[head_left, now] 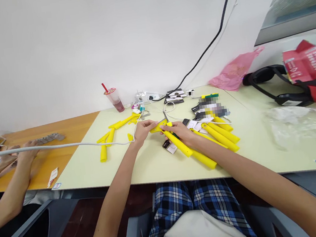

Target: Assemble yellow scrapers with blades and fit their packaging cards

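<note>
Above the table, my left hand (144, 132) pinches a flat yellow plastic head (158, 127) with small holes between thumb and fingers. A thin grey metal strip (165, 115) shows at its far side. My right hand (182, 132) is closed at the near end of that head, where a yellow tubular handle (181, 145) slants down towards me. Something dark green shows beneath the right fingers, mostly hidden. Under the right forearm lie several yellow tubes (221, 137). A small black-and-white card (170, 147) lies below the hands.
Assembled yellow pieces (110, 134) lie at left. Behind are a drink cup (116, 100), a power strip (146, 96) and a green-yellow screwdriver (210, 96). A white cable (62, 146) crosses the view. Right are plastic bags (236, 71) and a black headset (275, 83). A co-worker's hands (25, 151) are at far left.
</note>
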Tool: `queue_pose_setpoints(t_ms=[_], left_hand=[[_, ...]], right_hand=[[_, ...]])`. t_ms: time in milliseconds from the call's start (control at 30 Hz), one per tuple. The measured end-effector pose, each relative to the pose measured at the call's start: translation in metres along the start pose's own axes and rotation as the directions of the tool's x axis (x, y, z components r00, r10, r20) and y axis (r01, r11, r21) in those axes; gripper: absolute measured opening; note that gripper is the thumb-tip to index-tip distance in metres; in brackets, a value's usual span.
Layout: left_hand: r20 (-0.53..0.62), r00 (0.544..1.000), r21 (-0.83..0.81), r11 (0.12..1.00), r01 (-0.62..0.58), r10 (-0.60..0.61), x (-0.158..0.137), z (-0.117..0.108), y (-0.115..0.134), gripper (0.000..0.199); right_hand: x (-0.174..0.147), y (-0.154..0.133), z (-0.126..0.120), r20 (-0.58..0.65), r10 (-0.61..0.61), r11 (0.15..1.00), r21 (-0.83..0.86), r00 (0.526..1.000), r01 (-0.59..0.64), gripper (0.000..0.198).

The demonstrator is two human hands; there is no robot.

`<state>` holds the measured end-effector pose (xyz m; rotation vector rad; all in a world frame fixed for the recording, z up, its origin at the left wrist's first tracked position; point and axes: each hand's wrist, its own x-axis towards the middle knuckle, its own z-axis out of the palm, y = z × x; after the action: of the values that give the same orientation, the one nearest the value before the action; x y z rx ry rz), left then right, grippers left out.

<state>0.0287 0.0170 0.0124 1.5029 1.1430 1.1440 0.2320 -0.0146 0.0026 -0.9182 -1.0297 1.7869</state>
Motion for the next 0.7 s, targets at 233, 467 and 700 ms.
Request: queue_pose_setpoints(t_ms=[233, 467, 700], left_hand=[[-0.001, 1.000, 0.000, 1.000, 0.005, -0.005, 0.0000, -0.0006, 0.0011, 0.048], [-0.007, 1.000, -0.018, 1.000, 0.010, -0.010, -0.0001, -0.0002, 0.0008, 0.048], [-0.030, 0.999, -0.030, 0.999, 0.018, -0.019, 0.0003, 0.0006, -0.0001, 0.049]], right_hand=[[0.0004, 0.0029, -0.0016, -0.004, -0.024, 1.000, -0.008, 1.000, 0.024, 0.029], [0.0005, 0.0018, -0.0008, -0.017, -0.022, 1.000, 0.000, 1.000, 0.022, 0.031], [0.0007, 0.0012, 0.0004, -0.024, -0.019, 1.000, 0.009, 1.000, 0.019, 0.032]])
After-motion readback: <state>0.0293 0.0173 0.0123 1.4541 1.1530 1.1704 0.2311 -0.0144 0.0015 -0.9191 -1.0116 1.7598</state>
